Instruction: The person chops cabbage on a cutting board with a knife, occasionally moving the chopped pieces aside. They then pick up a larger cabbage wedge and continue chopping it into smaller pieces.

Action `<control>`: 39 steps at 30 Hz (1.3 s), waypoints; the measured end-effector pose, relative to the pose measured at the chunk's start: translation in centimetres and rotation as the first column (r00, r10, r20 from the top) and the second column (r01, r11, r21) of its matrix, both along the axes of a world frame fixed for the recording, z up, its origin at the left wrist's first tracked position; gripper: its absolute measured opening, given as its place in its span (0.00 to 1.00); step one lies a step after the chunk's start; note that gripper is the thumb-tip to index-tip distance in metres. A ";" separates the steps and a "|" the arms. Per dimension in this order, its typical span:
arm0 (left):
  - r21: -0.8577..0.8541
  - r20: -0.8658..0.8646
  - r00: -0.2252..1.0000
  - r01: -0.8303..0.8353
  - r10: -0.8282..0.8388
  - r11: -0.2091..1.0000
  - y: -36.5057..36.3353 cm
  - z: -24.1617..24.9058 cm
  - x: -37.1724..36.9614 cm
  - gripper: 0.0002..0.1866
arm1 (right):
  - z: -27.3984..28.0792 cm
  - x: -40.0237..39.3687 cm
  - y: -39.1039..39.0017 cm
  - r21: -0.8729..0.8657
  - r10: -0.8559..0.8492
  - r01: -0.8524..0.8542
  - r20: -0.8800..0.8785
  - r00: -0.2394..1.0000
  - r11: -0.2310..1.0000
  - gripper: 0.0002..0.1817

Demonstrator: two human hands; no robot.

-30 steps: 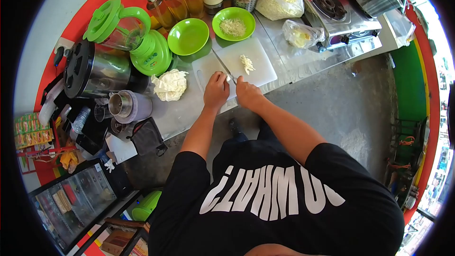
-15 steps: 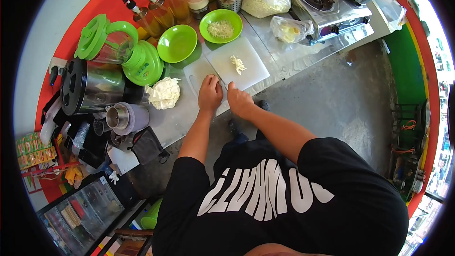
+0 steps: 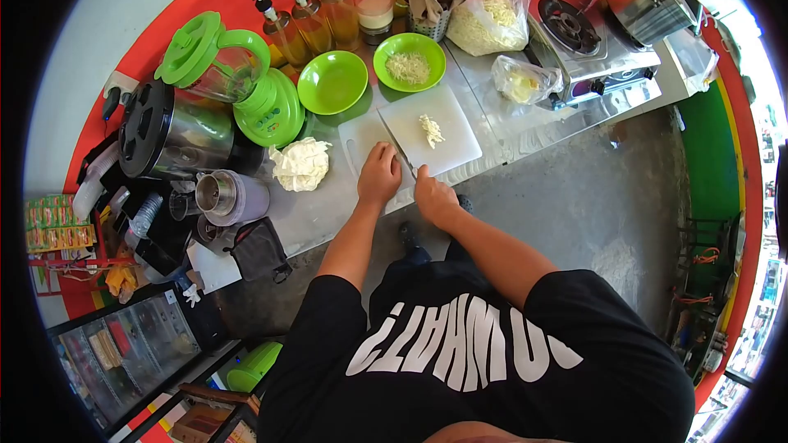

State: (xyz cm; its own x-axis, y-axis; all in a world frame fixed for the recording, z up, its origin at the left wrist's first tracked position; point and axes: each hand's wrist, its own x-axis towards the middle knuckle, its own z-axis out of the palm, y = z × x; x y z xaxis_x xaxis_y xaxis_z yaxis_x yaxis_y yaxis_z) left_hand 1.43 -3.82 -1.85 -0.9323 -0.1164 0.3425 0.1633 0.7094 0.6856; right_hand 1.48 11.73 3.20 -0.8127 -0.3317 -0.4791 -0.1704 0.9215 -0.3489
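A white cutting board [image 3: 454,115] lies near the counter's front edge. My right hand [image 3: 436,197] is closed round the handle of a knife [image 3: 397,139], whose thin blade slants across the board. Just left of the blade, my left hand [image 3: 379,174] rests on the board with its fingers curled together. Whatever is under those fingers is hidden. A small heap of pale shredded cabbage [image 3: 432,131] sits on the board to the right of the knife. Left of the board stands a partly peeled cabbage head [image 3: 301,164].
Behind the board are a green bowl [image 3: 332,84] and another green bowl holding shreds [image 3: 409,70]. A green blender [image 3: 267,107] and pump bottles [image 3: 310,20] stand farther back. Bagged shredded cabbage [image 3: 491,23], a smaller plastic bag [image 3: 525,82] and a gas stove [image 3: 595,53] are right.
The camera view has turned slightly, so the counter items appear farther right and a little lower. Both hands stay at the board, the knife still in the right one.
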 end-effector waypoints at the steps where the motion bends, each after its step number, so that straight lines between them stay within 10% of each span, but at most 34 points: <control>1: 0.001 -0.005 1.000 0.001 -0.001 1.000 0.0 0.1 0.0 0.09 | 0.4 -0.7 -0.1 0.000 0.008 -0.008 -0.009 1.000 1.000 0.13; 39: -0.093 -0.099 0.995 0.022 -0.031 0.995 -0.2 0.4 -0.7 0.06 | 0.4 -0.9 -0.8 -0.044 0.062 -0.066 -0.086 0.994 0.997 0.10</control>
State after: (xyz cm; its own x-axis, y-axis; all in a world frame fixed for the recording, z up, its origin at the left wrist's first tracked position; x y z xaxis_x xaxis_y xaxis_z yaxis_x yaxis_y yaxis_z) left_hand 0.75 -4.03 -1.42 -0.8950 -0.0558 0.4425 0.2476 0.7631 0.5970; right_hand 0.58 10.96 3.61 -0.8259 -0.4051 -0.3922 -0.2596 0.8907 -0.3731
